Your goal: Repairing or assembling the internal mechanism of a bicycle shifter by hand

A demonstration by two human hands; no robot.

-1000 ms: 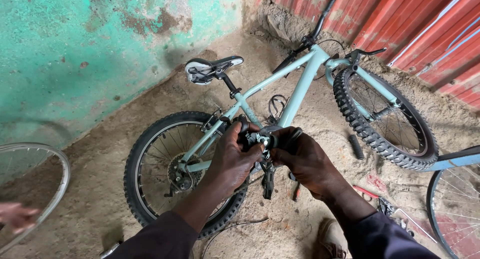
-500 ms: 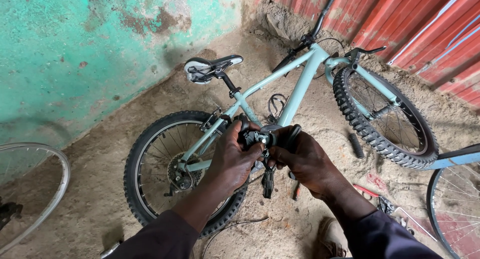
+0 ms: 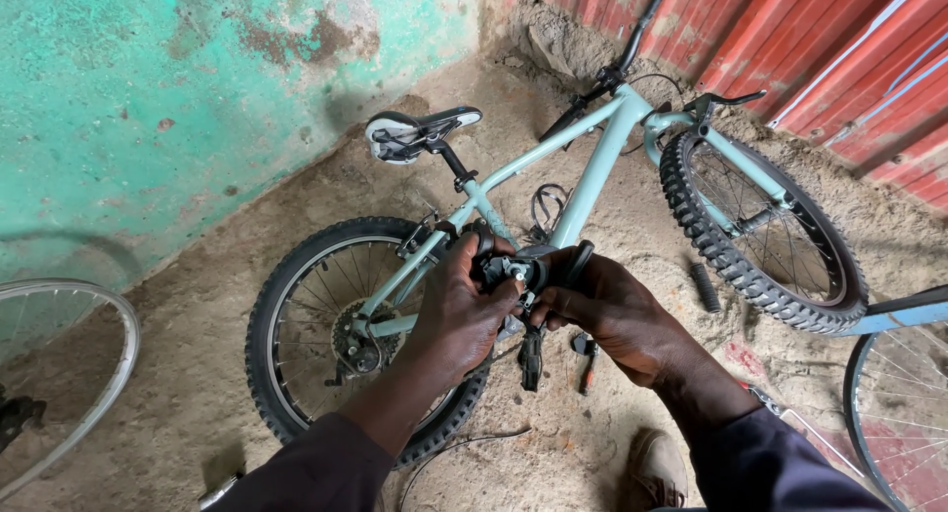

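Observation:
A pale green bicycle [image 3: 592, 171] lies on its side on the sandy floor, saddle [image 3: 415, 132] toward the wall. Both of my hands meet above its middle. My left hand [image 3: 464, 305] grips a small black and silver bicycle part [image 3: 506, 269]. My right hand [image 3: 607, 310] holds the same part from the right, with a black grip [image 3: 578, 260] poking up between its fingers. The rear wheel [image 3: 316, 324] lies under my left forearm. A black pedal [image 3: 531, 359] hangs below my hands.
A turquoise wall [image 3: 197, 87] stands at the left and red corrugated sheets [image 3: 829, 58] at the right. A bare wheel rim [image 3: 59, 374] lies at the far left. Another bicycle wheel [image 3: 904, 403] shows at the right edge. A small tool [image 3: 588, 364] lies in the sand.
Both hands stay on the part, shifting only slightly. A hand seen at the far left edge a second ago has gone from view.

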